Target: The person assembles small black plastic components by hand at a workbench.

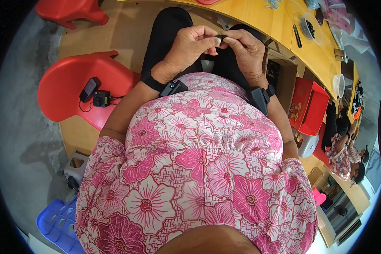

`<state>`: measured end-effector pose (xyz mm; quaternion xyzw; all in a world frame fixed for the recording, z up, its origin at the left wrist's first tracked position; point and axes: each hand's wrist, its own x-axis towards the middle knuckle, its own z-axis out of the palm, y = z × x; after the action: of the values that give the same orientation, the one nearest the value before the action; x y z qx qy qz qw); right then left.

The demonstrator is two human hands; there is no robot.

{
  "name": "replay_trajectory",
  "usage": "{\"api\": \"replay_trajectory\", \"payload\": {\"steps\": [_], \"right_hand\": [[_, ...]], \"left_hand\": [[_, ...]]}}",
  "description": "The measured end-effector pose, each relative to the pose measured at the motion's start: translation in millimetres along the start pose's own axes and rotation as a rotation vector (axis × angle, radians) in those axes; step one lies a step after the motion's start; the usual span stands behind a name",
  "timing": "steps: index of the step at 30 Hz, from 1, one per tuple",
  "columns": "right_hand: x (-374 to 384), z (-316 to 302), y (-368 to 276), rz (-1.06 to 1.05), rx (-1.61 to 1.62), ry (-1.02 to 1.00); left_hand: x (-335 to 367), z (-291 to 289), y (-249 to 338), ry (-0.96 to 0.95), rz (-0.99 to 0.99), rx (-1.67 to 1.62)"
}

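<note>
Above my lap, my left hand (191,47) and my right hand (244,47) meet, fingertips almost touching. Between them is a small dark piece (221,38), pinched by thumb and forefinger on both sides. It is too small and too covered by the fingers for me to tell its kind. A black strap with a dark device sits on each wrist. On the yellow table, ahead and to the right, a clear bowl (319,37) holds several small black pieces (310,28). Beside the bowl lies a slim black tool (297,36), perhaps a pen or tweezers.
The yellow table (279,23) curves along the far right, with a metal tin (341,55) and a white tub (338,86) on it. A red box (309,106) stands to my right. Black devices (100,98) with cables rest on a red chair (57,91). Other people (340,156) sit farther right.
</note>
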<state>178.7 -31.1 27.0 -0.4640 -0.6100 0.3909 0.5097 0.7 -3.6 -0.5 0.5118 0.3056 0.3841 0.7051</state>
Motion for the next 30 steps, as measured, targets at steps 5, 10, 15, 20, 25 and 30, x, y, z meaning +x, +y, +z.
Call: {"api": "replay_trajectory", "payload": {"steps": [5, 10, 15, 20, 25, 30], "right_hand": [[-6.4, 6.6, 3.4, 0.000, 0.020, 0.083], [-4.4, 2.1, 0.2, -0.054, -0.114, 0.055], [-0.2, -2.3, -6.1, -0.087, -0.190, -0.030], [0.1, -2.8, -5.8, -0.069, -0.187, -0.037], [-3.9, 3.5, -4.5, 0.005, -0.067, 0.018], [-5.4, 2.6, 1.8, 0.123, 0.152, -0.034]], "left_hand": [[1.5, 3.2, -0.2, -0.018, 0.018, -0.081], [-0.4, 1.1, -0.1, -0.027, 0.041, -0.050], [0.5, 0.1, 2.8, -0.018, 0.047, 0.071], [-0.5, -0.1, 4.3, -0.022, 0.033, 0.108], [-1.6, 0.3, 5.4, -0.012, 0.049, 0.089], [-3.2, -3.5, 0.6, -0.035, 0.041, 0.056]]}}
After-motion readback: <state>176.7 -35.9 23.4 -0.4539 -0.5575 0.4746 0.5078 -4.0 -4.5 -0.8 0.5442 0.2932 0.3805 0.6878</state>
